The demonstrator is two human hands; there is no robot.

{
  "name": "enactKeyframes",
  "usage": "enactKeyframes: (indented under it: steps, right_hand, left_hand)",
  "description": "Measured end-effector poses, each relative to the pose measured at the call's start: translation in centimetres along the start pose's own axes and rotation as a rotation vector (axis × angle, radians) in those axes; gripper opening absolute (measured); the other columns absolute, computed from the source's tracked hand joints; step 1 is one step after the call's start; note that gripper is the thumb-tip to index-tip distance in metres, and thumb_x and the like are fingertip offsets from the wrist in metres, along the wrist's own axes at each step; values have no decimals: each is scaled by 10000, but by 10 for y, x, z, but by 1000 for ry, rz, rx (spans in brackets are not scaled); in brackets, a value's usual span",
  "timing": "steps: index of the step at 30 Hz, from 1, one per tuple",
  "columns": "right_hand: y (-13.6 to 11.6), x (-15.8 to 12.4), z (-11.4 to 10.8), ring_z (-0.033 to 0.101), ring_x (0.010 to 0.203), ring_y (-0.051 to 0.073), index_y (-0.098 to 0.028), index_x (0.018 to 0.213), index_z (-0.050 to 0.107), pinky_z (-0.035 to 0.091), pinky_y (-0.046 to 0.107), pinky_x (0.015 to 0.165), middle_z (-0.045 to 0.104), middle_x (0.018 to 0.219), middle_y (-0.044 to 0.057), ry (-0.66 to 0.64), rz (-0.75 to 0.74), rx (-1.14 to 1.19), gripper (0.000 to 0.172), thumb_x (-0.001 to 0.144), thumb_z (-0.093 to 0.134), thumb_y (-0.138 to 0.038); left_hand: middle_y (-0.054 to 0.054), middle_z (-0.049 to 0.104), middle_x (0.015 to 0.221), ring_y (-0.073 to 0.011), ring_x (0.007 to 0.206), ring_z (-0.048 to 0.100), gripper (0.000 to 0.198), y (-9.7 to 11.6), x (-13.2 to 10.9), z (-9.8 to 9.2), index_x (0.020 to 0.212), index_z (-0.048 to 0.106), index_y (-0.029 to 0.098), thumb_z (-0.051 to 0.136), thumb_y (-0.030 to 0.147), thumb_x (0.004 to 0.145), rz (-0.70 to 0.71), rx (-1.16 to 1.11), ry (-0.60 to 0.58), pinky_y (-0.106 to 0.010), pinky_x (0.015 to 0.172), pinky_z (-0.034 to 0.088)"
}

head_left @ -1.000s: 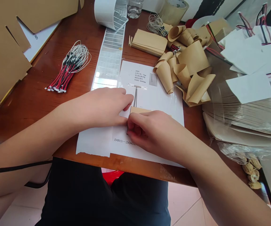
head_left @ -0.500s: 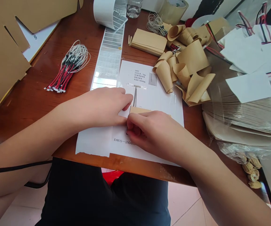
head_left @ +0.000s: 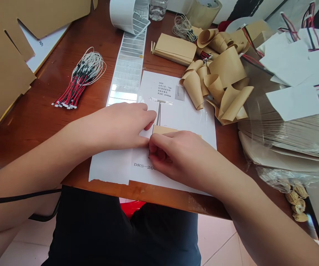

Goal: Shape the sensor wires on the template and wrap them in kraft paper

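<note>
My left hand (head_left: 123, 123) and my right hand (head_left: 176, 153) meet over a white printed sheet (head_left: 176, 111) on the wooden table (head_left: 45, 111). Both pinch a small tan paper piece (head_left: 163, 129), most of it hidden under my fingers. A thin grey wire (head_left: 158, 112) runs up from the tan piece to a clear strip on the sheet. My left thumb and forefinger press at the piece's left edge. My right fingers are curled over its lower part.
A bundle of red, black and white wires (head_left: 78, 79) lies at the left. A label roll (head_left: 128, 14) trails a strip toward the sheet. Curled tan paper pieces (head_left: 217, 85), a tan paper stack (head_left: 174, 48), a tape roll (head_left: 203, 11) and bagged white sheets (head_left: 292, 122) crowd the right. Cardboard (head_left: 4, 62) covers the left.
My right hand has crept slightly down and left over the printed sheet, covering more of the printed line. My left hand has stayed put.
</note>
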State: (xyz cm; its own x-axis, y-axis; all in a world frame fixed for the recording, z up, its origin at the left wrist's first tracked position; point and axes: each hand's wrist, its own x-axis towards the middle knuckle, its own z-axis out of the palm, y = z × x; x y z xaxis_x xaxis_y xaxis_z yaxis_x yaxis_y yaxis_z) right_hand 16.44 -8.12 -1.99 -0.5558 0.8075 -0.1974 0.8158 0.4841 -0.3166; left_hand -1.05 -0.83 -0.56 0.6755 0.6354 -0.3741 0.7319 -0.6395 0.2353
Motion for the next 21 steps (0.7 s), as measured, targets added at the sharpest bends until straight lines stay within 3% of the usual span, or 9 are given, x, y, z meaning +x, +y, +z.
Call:
enactKeyframes:
  steps: [21]
  right_hand:
    - [2, 1, 3, 503, 613, 146, -206, 775, 477, 242, 299, 567, 578, 673, 4, 12, -13, 16, 137, 883, 534, -142]
  left_hand:
    - [-70, 638, 1018, -228, 837, 616, 298, 0, 0, 1, 989, 607, 212, 491, 472, 900, 29, 13, 14, -334, 638, 370]
